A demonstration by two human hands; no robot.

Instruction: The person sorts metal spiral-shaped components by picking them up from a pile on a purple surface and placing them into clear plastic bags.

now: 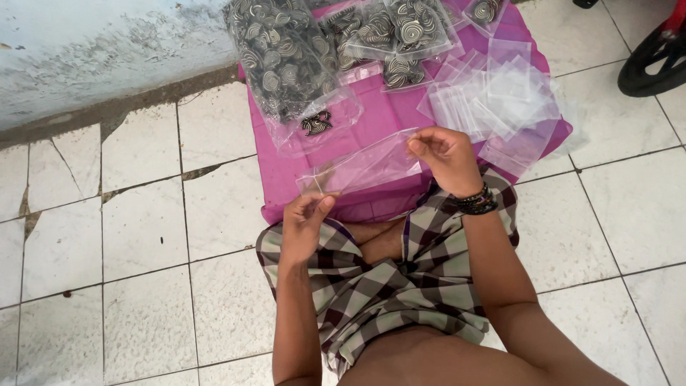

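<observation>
Over on the far left it's just cracked white floor tiles [143,236] running up to a stained, peeling pale blue wall [93,50]. Moving right, the person is sitting on the floor with a brown-and-cream checked cloth [386,286] across their lap, and their left hand [306,223] is up in front of them, thumb and fingers pinched down on the near left corner of a small clear plastic zip bag [368,166]. That little bag is stretched flat between both hands, hovering just above the near edge of a bright pink cloth-covered surface [386,118], and it looks see-through with nothing I can make out inside. Behind it, on the pink cloth, sits a big clear plastic bag stuffed with black-and-silver spiral-patterned discs [282,61], with one stray disc [316,123] down in its loose end, and next to that a couple of smaller packed bags of the same spiral discs [396,36]. Going further right, the right hand [446,157] has its fingers closed tight on the other end of the same zip bag, and there's a stack of dark beaded bracelets [477,201] on that wrist. Past it, a messy pile of empty clear zip bags [504,96] spreads over the right side of the pink cloth. Way off in the top right corner, a black tyre with a bit of red bodywork [654,61] stands on the tiles.
</observation>
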